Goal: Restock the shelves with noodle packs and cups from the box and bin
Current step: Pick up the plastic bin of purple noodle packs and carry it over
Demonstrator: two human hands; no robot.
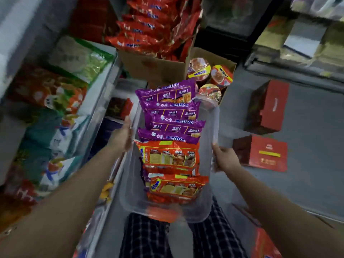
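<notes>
I hold a clear plastic bin (214, 127) in front of me, above my legs. My left hand (122, 135) grips its left rim and my right hand (224, 158) grips its right rim. Inside the bin lie purple noodle packs (169, 110) at the far end and orange noodle packs (171, 157) nearer to me. Beyond the bin stands an open cardboard box (152, 66) filled with red noodle packs (152, 28). To its right a second cardboard box (228, 62) holds several noodle cups (200, 68).
Shelves (100, 86) on the left carry green, orange and teal bagged goods. Red cartons (266, 107) sit on the grey floor at right, another red carton (262, 152) lies nearer. More shelving (297, 58) runs along the far right.
</notes>
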